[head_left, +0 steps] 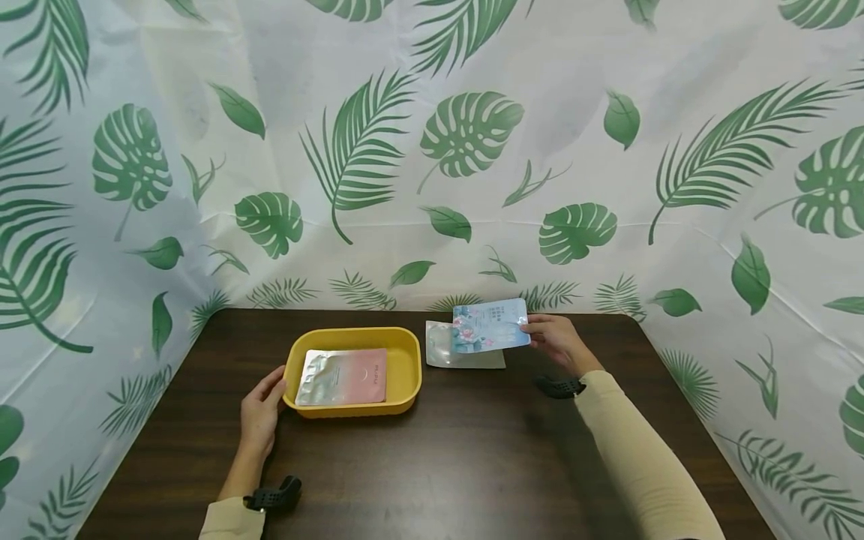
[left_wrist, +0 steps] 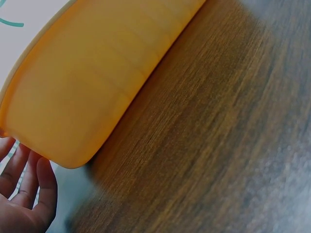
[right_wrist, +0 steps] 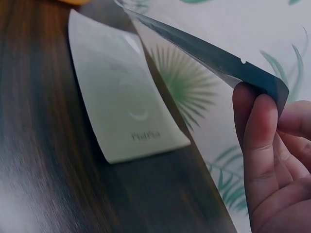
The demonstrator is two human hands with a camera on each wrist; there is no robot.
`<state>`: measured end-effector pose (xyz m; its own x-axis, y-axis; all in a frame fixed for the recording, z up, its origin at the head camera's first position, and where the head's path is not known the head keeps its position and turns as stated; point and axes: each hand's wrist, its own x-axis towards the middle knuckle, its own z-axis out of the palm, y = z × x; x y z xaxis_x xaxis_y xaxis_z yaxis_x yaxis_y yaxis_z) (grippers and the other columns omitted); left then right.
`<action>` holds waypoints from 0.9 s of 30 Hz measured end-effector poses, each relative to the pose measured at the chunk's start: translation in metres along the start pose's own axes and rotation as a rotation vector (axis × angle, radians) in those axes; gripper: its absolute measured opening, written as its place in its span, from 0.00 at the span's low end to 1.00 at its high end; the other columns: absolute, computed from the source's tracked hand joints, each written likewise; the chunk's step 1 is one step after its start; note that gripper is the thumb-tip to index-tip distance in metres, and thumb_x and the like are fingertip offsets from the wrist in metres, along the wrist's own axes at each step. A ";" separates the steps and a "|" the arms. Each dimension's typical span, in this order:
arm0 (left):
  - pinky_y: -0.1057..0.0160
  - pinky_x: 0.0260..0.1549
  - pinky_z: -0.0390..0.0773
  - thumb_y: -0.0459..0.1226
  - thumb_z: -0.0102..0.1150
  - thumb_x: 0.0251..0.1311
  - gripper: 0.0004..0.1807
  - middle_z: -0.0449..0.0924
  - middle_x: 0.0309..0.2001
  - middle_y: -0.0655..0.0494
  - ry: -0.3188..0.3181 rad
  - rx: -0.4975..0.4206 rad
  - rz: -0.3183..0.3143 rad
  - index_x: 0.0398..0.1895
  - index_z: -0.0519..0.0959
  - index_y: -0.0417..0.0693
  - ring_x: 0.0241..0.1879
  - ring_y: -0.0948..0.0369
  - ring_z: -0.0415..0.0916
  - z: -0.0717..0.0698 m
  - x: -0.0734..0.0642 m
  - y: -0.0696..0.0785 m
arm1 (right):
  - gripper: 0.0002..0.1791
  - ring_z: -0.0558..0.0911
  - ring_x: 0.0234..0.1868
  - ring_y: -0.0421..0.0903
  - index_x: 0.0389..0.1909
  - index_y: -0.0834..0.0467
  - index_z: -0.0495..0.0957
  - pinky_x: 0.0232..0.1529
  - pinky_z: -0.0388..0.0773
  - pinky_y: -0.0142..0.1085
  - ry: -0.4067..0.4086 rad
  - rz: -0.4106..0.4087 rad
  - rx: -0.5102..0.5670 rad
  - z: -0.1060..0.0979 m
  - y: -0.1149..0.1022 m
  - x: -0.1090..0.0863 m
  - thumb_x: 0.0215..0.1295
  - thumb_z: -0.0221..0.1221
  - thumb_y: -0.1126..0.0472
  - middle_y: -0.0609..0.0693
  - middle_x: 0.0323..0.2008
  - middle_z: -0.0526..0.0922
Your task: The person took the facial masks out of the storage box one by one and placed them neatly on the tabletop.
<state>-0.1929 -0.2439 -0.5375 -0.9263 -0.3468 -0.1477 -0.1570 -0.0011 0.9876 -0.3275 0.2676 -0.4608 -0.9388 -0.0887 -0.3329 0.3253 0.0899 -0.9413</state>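
At the back of the table, my right hand (head_left: 556,341) pinches the right edge of a light blue sheet mask packet (head_left: 491,326) with a flower print. The packet is raised and tilted, and the right wrist view shows it nearly edge-on between thumb and fingers (right_wrist: 262,121). Under it lies a pale silvery-green mask packet (right_wrist: 121,92), partly covered in the head view. My left hand (head_left: 259,412) holds the left end of a yellow plastic basket (head_left: 410,367), its fingers (left_wrist: 46,182) against the end wall. Inside the basket rests a pink and silver mask packet (head_left: 344,377).
The dark wooden table (head_left: 432,472) ends at a white curtain (head_left: 378,262) printed with green leaves, which rises close behind the basket and packets. A black band (head_left: 273,495) sits on the left wrist, and another band (head_left: 560,387) on the right.
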 end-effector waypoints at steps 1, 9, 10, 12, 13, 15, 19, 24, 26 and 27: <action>0.82 0.40 0.75 0.44 0.46 0.74 0.26 0.64 0.69 0.48 0.001 0.001 -0.001 0.71 0.65 0.45 0.47 0.81 0.70 0.000 0.000 0.000 | 0.24 0.77 0.28 0.39 0.63 0.70 0.66 0.29 0.76 0.29 0.002 0.003 -0.001 -0.004 0.000 0.000 0.69 0.57 0.66 0.43 0.30 0.82; 0.83 0.40 0.75 0.44 0.47 0.73 0.26 0.65 0.69 0.49 -0.003 0.009 -0.001 0.71 0.65 0.46 0.46 0.82 0.70 -0.001 0.001 0.001 | 0.25 0.79 0.27 0.38 0.63 0.71 0.65 0.28 0.76 0.29 0.003 0.024 0.000 -0.031 0.004 0.002 0.68 0.57 0.66 0.43 0.29 0.84; 0.83 0.41 0.75 0.45 0.47 0.73 0.26 0.65 0.69 0.49 -0.003 0.009 -0.001 0.71 0.65 0.46 0.47 0.82 0.70 -0.001 0.001 0.001 | 0.25 0.79 0.27 0.38 0.63 0.71 0.65 0.28 0.76 0.29 0.005 0.025 -0.009 -0.033 0.005 0.002 0.68 0.57 0.66 0.43 0.28 0.84; 0.83 0.41 0.74 0.45 0.47 0.73 0.26 0.65 0.69 0.50 -0.002 0.008 -0.004 0.71 0.65 0.46 0.47 0.81 0.70 -0.001 0.001 0.000 | 0.25 0.79 0.27 0.38 0.63 0.71 0.65 0.29 0.77 0.29 0.004 0.028 -0.032 -0.038 0.007 0.003 0.69 0.57 0.65 0.42 0.29 0.83; 0.83 0.41 0.74 0.45 0.46 0.73 0.26 0.65 0.69 0.50 -0.002 0.008 -0.005 0.71 0.65 0.46 0.47 0.81 0.70 -0.001 0.001 0.000 | 0.26 0.79 0.27 0.38 0.63 0.71 0.64 0.30 0.77 0.30 0.004 0.031 -0.043 -0.040 0.008 0.003 0.68 0.58 0.65 0.42 0.29 0.83; 0.83 0.41 0.74 0.45 0.46 0.74 0.26 0.64 0.69 0.50 -0.002 0.012 -0.007 0.71 0.65 0.46 0.47 0.80 0.70 -0.001 0.001 0.000 | 0.27 0.79 0.28 0.38 0.64 0.71 0.64 0.32 0.77 0.31 0.009 0.039 -0.059 -0.045 0.010 0.003 0.69 0.58 0.65 0.42 0.29 0.83; 0.83 0.41 0.74 0.46 0.46 0.74 0.27 0.64 0.69 0.50 -0.003 0.017 -0.007 0.71 0.65 0.46 0.48 0.79 0.70 -0.001 0.001 0.000 | 0.28 0.79 0.29 0.39 0.65 0.71 0.63 0.34 0.78 0.32 0.022 0.051 -0.079 -0.053 0.014 0.003 0.68 0.58 0.64 0.42 0.30 0.83; 0.83 0.40 0.74 0.45 0.46 0.74 0.26 0.65 0.69 0.50 -0.002 0.019 -0.007 0.71 0.65 0.47 0.48 0.79 0.70 -0.001 0.001 0.000 | 0.29 0.78 0.31 0.40 0.66 0.71 0.62 0.36 0.77 0.32 0.025 0.055 -0.100 -0.063 0.016 0.002 0.70 0.57 0.63 0.41 0.31 0.81; 0.82 0.40 0.74 0.45 0.46 0.74 0.26 0.65 0.68 0.50 0.000 0.019 -0.007 0.71 0.65 0.46 0.47 0.80 0.70 -0.001 0.001 0.000 | 0.29 0.78 0.31 0.40 0.67 0.70 0.62 0.36 0.77 0.32 0.035 0.057 -0.104 -0.068 0.016 0.002 0.70 0.57 0.63 0.41 0.31 0.81; 0.82 0.40 0.74 0.45 0.46 0.73 0.26 0.65 0.68 0.50 0.001 0.018 -0.006 0.71 0.66 0.46 0.46 0.80 0.70 -0.001 0.001 0.000 | 0.29 0.78 0.31 0.39 0.67 0.71 0.61 0.36 0.77 0.32 0.035 0.054 -0.111 -0.070 0.016 0.001 0.70 0.57 0.63 0.40 0.31 0.81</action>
<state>-0.1937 -0.2451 -0.5378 -0.9251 -0.3474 -0.1535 -0.1685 0.0133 0.9856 -0.3317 0.3383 -0.4720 -0.9243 -0.0466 -0.3788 0.3626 0.2027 -0.9096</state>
